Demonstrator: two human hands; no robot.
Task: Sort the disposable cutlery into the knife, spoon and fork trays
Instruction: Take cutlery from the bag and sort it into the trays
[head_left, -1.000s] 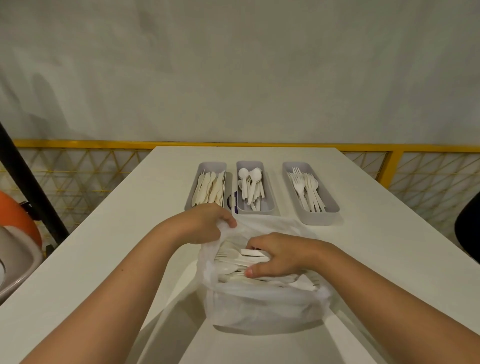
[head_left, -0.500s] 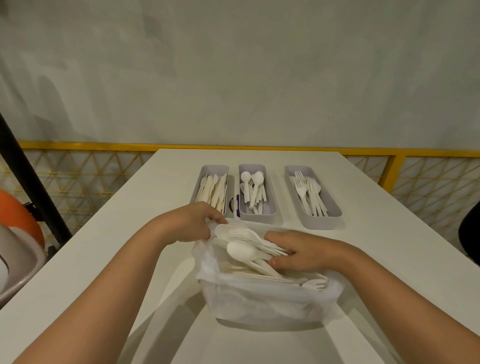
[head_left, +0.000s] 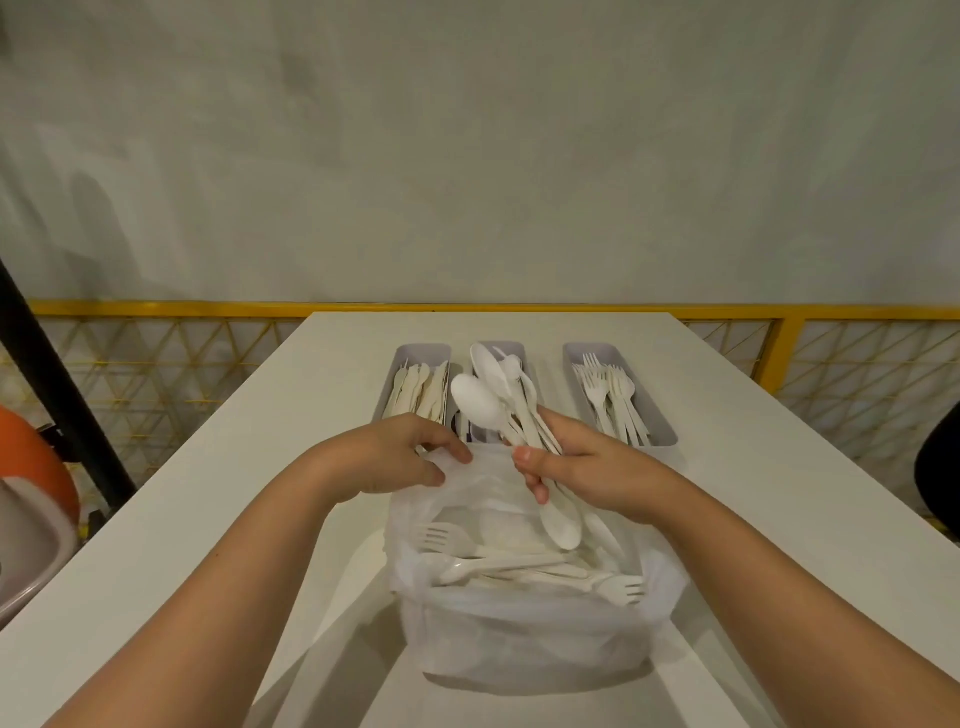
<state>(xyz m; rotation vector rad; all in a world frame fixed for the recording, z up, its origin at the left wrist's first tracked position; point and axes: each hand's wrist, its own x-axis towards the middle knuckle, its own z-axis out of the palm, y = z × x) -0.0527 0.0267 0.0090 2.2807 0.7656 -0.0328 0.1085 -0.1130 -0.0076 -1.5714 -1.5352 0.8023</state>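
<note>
Pinching the rim of the plastic bag (head_left: 530, 639), your left hand (head_left: 400, 452) steadied it while your right hand (head_left: 587, 462) clamped a loose bundle (head_left: 480, 402), apparently spoons, short of the spoon tray (head_left: 514, 345); one dangling bowl-down could have slipped back in.

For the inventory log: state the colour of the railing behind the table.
The railing is yellow, seen best in the head view.

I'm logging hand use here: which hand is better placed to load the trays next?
Right, probably. The right hand grips a bunch of cutlery, spoons showing, held above the bag and just short of the middle tray. The left hand is busy holding the bag's rim.
</note>
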